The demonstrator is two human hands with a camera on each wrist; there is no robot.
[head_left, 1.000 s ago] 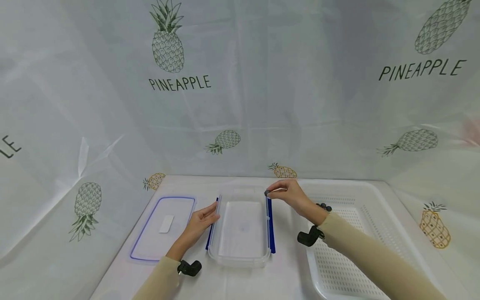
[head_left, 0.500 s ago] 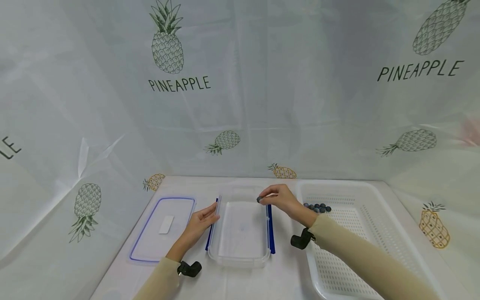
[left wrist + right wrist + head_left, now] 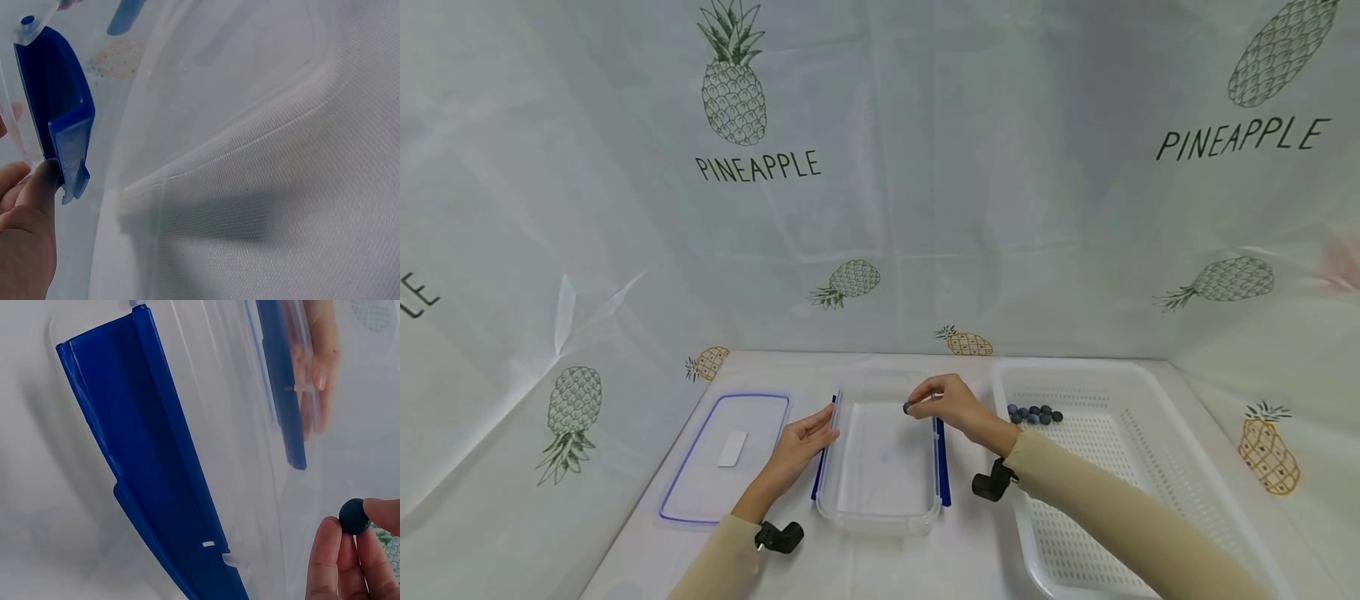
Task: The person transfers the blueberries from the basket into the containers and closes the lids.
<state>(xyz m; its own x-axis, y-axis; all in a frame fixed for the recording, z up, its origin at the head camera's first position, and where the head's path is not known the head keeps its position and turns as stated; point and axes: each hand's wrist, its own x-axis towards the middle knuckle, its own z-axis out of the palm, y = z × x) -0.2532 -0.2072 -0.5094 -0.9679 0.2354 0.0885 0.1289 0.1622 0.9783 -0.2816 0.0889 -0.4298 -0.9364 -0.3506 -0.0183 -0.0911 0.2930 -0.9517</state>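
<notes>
A clear plastic food container (image 3: 880, 521) with blue side latches stands in the middle of the table in the head view. My left hand (image 3: 805, 442) holds its left side, thumb at the rim and fingers by the blue latch (image 3: 53, 81). Over the container's far right part, my right hand (image 3: 951, 404) pinches a blueberry (image 3: 354, 517) between thumb and fingertips. In the right wrist view the berry is dark and round, held apart from the container's wall. Several more blueberries (image 3: 1034, 415) lie in the far left corner of a white perforated basket (image 3: 1030, 550).
A clear lid (image 3: 700, 492) with a blue seal lies flat to the left of the container, a small white label (image 3: 733, 448) on it. The basket takes up the table's right side. A pineapple-printed sheet (image 3: 910, 208) hangs behind the table.
My right hand has moved left and nearer with the blueberry, from the container's far right corner to over its inside. The berries in the basket have come into view. My left hand stays put.
</notes>
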